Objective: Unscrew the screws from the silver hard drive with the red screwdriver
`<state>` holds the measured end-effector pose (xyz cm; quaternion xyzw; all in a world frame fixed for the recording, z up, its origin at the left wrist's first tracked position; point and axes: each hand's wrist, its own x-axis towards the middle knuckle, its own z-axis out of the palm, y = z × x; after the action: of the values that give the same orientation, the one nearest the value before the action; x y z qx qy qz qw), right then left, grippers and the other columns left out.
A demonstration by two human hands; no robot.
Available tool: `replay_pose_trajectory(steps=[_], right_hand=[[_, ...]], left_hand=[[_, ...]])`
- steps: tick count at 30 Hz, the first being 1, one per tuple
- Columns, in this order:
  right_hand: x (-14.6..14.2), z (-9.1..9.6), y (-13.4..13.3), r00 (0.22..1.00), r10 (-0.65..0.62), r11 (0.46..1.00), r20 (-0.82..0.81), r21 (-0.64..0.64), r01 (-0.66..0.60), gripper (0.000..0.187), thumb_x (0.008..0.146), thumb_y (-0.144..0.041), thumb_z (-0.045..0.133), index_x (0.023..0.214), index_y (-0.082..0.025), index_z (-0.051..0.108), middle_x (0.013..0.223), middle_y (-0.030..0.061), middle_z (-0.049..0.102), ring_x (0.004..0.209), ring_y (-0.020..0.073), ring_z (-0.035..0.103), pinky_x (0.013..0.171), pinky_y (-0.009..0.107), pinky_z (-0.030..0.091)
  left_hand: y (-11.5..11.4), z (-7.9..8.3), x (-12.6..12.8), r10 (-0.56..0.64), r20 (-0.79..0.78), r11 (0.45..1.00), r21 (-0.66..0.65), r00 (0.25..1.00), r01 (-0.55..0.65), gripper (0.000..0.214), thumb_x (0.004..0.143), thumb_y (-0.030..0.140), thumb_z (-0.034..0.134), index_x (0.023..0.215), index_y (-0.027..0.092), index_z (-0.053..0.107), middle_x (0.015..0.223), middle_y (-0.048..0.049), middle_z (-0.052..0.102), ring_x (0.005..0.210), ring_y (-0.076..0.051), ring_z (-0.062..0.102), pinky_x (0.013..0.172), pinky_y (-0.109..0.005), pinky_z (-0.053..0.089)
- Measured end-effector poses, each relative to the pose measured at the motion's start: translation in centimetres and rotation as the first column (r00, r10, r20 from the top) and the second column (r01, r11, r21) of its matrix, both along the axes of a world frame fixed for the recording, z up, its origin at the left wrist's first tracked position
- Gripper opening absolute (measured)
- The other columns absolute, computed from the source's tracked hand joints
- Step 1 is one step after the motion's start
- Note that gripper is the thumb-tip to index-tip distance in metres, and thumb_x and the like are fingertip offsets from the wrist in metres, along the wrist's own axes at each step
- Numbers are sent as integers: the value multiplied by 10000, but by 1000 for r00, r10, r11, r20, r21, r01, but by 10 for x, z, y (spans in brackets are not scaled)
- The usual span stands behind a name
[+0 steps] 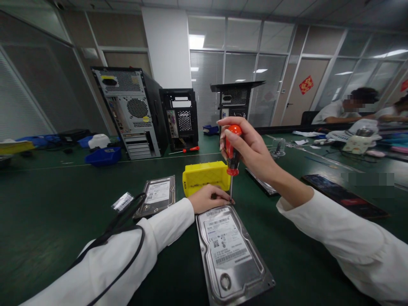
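A silver hard drive (228, 255) with a white printed label lies on the green table in front of me. My right hand (247, 142) is wrapped around the red and black handle of a screwdriver (233, 155), which stands nearly upright. Its shaft points down to the drive's far right corner; the tip and any screw there are too small to make out. At the drive's far edge, my left hand (207, 198) grips it with bent fingers, the fingertips close to the screwdriver tip. Just beyond is a yellow plastic bin (205, 174).
A second hard drive (157, 193) lies left, beside a small clear packet (123, 201); another drive (263, 182) is partly behind my right arm. Computer cases (137, 110) stand behind, with a red screwdriver (190, 149) and blue bin (103, 156). A dark flat panel (342, 195) lies right. People sit far right.
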<state>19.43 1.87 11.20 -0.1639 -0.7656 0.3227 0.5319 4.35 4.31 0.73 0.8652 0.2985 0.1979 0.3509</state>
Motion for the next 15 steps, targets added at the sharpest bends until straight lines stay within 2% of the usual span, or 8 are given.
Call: replay_pose_trajectory(steps=[8,15], right_hand=[[-1,-2,3,999,41,999,-30,30,-40,269,893,-344,471,1139,-236,481,860,18,488,689,102,488,571,236,437],[-2,-3,3,998,39,999,-46,37,-37,262,892,-330,478,1134,-230,486,875,24,483,714,110,500,565,244,428]], left_hand=[[5,-5,-2,8,-6,1000,2,1000,-8,273,818,284,570,1004,131,697,863,-52,647,695,-128,559,583,-193,390],[5,-5,-3,31,-1,999,28,1000,-31,282,796,280,591,990,108,700,824,-55,627,666,-124,531,584,-200,384]])
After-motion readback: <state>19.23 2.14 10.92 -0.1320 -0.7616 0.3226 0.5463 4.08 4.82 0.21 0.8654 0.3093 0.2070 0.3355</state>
